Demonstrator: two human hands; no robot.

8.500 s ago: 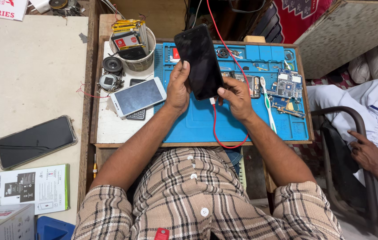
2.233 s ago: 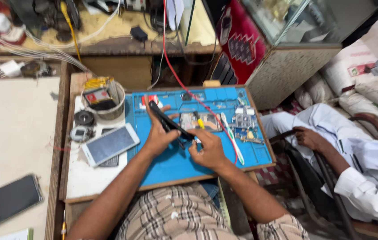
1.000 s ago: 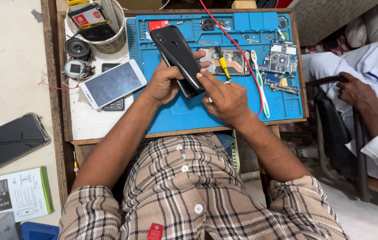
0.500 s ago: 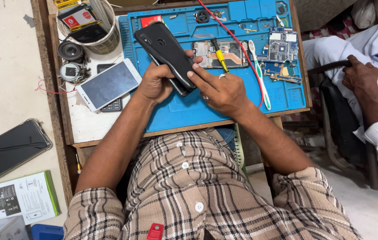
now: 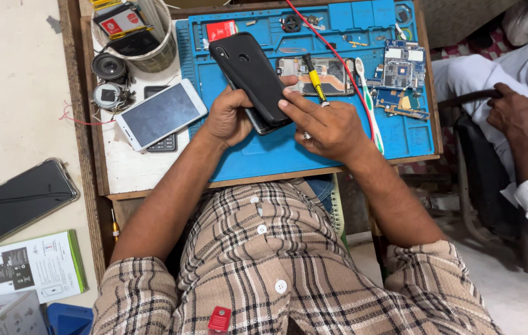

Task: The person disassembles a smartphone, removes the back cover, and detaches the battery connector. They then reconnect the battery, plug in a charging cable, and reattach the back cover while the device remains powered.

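Black phone (image 5: pixel 252 77) now slightly lower over blue mat (image 5: pixel 350 133), both hands, left (image 5: pixel 226 118) and right (image 5: pixel 329 127), pinching it.

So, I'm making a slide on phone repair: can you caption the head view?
Both hands, left hand and right hand, hold a black phone above a blue repair mat.

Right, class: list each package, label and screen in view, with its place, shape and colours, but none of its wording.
White phone: left of blue mat, grey screen up.
Dark phone: far left, clear case, black screen.
White-green box: bottom left, flat.
Red label: mat's top, rectangular.
Red-yellow package: in round tub.
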